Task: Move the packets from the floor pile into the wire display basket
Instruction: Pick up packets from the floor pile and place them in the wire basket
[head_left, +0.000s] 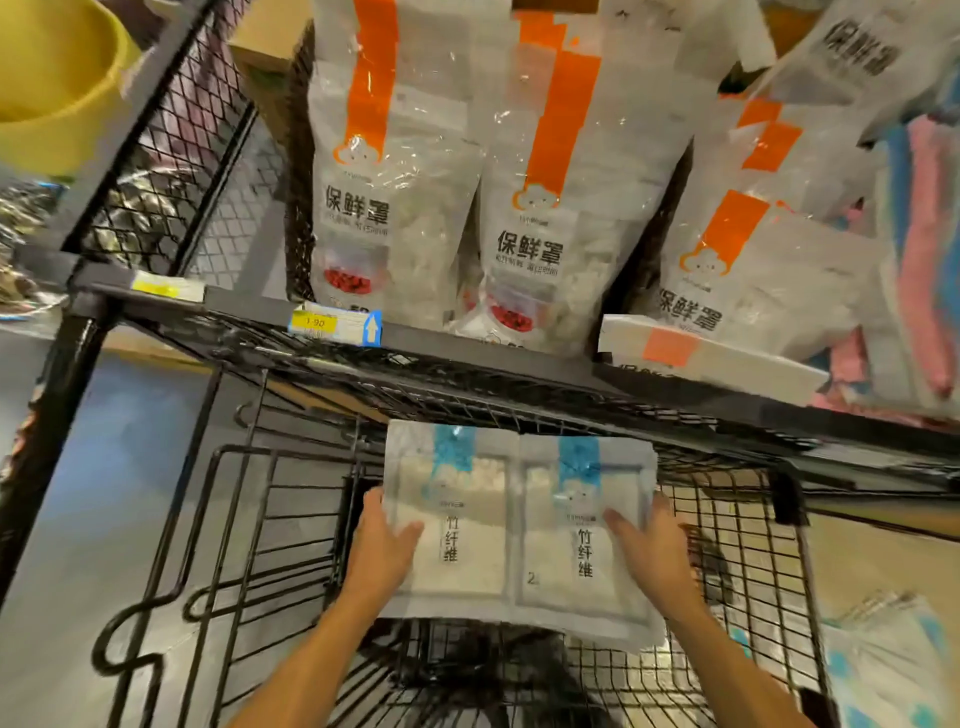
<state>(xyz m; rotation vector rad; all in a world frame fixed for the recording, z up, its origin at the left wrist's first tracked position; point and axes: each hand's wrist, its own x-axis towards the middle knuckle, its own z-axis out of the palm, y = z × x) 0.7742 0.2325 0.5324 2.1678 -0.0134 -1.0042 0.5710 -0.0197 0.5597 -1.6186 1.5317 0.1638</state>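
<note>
Two white packets with blue stripes are held side by side over the black wire display basket (748, 551), just below the upper shelf. My left hand (382, 545) grips the left packet (452, 525) at its left edge, thumb on the front. My right hand (657, 551) grips the right packet (576, 530) at its right edge. More blue-marked packets (878, 660) lie in a pile at the lower right, outside the basket.
A black wire shelf (467, 353) above carries large white bags with orange stripes (561, 197) and a yellow price tag (335, 325). A yellow tub (57, 88) sits at top left. Grey floor (104, 493) lies at left.
</note>
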